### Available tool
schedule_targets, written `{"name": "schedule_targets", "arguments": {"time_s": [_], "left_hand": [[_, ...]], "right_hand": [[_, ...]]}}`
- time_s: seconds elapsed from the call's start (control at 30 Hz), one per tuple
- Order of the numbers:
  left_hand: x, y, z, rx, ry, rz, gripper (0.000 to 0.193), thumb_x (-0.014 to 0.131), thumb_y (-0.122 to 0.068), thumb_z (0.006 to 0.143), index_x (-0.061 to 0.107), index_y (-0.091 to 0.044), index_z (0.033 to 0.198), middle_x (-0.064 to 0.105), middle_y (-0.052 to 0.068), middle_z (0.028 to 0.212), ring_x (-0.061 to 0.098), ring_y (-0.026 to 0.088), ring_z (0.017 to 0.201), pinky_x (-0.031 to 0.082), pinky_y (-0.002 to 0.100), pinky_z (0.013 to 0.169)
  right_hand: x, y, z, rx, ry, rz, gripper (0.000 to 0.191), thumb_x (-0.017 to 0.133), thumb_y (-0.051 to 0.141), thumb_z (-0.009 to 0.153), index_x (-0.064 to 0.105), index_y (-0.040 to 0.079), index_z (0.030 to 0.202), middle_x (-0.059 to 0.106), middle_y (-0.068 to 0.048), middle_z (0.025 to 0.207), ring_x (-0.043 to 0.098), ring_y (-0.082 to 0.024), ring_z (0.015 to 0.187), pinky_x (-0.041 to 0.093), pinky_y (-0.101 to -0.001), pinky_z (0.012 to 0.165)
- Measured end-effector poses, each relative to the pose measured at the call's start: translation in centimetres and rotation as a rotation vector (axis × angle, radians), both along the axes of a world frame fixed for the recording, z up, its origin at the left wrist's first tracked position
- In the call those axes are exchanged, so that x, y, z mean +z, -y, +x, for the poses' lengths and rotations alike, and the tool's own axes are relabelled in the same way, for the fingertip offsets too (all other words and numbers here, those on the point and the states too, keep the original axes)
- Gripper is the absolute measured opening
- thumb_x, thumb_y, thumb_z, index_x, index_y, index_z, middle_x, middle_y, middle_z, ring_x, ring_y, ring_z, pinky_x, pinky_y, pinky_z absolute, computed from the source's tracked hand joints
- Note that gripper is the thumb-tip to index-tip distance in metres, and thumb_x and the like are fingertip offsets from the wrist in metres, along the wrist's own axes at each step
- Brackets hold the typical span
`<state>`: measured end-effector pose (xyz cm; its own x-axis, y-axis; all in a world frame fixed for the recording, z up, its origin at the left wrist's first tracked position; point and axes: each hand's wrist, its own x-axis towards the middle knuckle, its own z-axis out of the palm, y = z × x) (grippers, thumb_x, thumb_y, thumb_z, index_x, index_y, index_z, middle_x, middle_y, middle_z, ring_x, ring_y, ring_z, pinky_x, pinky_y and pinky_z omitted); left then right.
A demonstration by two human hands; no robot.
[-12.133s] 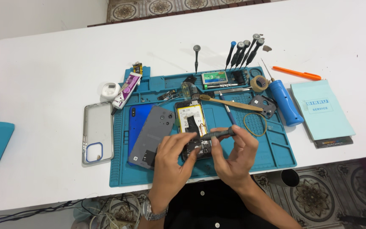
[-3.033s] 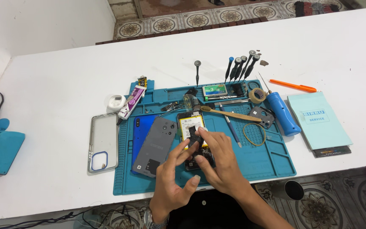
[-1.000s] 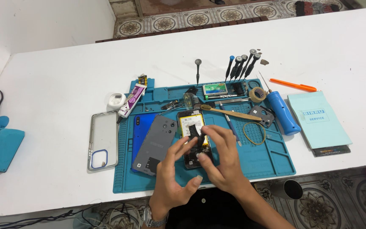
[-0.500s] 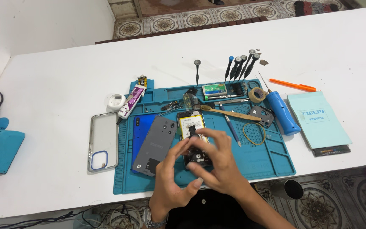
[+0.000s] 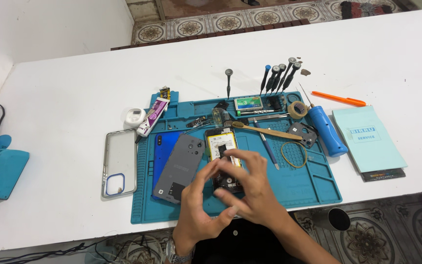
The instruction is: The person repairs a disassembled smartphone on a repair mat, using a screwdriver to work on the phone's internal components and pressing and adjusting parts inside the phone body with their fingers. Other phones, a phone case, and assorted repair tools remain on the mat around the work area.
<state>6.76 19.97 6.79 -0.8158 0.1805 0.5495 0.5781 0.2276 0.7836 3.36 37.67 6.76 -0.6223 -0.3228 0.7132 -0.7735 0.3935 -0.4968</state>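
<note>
from the head view, an opened phone [image 5: 223, 159] lies on a blue work mat [image 5: 313, 183] on the white bench [image 5: 64, 88], directly ahead of the person and just beyond both hands; its long axis runs away from the body, nearly straight up the picture, with the yellowish battery at the far end and the dark lower board nearest the wrists. the right hand [image 5: 250, 188] is the nearer one: it lies over the lower half of the phone, fingers curled and bunched, fingertips pressed down on the board area, though whether they pinch a small part i cannot tell. the left hand [image 5: 199, 210] sits just left of the phone's near end, half open, thumb and forefinger spread in a loose arc toward the phone's lower left corner, holding nothing that shows. just left of the phone a grey back cover [image 5: 179, 166] rests partly over a blue cover [image 5: 162, 154], and a clear case [image 5: 119, 164] lies off the mat's left edge. right of the phone lie a wooden-handled brush [image 5: 269, 131], a rubber band [image 5: 294, 154] and a blue screwdriver handle [image 5: 328, 129].
</note>
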Motion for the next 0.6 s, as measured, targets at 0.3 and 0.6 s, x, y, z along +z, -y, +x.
{"name": "schedule_targets", "arguments": {"time_s": [0.3, 0.6], "left_hand": [[-0.09, -0.07, 0.01, 0.046, 0.013, -0.024, 0.079, 0.074, -0.044, 0.087, 0.049, 0.003, 0.145, 0.069, 0.023, 0.137, 0.072, 0.033, 0.123, 0.056, 0.041, 0.106], [-0.24, -0.03, 0.04, 0.027, 0.023, 0.006, 0.080, 0.075, -0.045, 0.089, 0.048, 0.003, 0.146, 0.069, 0.023, 0.134, 0.071, 0.034, 0.128, 0.055, 0.043, 0.109]], "right_hand": [[0.04, 0.15, 0.06, -0.018, -0.038, 0.022, 0.064, 0.081, 0.026, 0.081, 0.054, 0.014, 0.138, 0.054, -0.015, 0.137, 0.053, -0.032, 0.122, 0.037, -0.0452, 0.100], [0.03, 0.25, -0.04, -0.069, 0.027, -0.018, 0.064, 0.082, 0.021, 0.082, 0.054, 0.011, 0.139, 0.057, -0.014, 0.133, 0.055, -0.032, 0.118, 0.038, -0.0463, 0.099]]}}
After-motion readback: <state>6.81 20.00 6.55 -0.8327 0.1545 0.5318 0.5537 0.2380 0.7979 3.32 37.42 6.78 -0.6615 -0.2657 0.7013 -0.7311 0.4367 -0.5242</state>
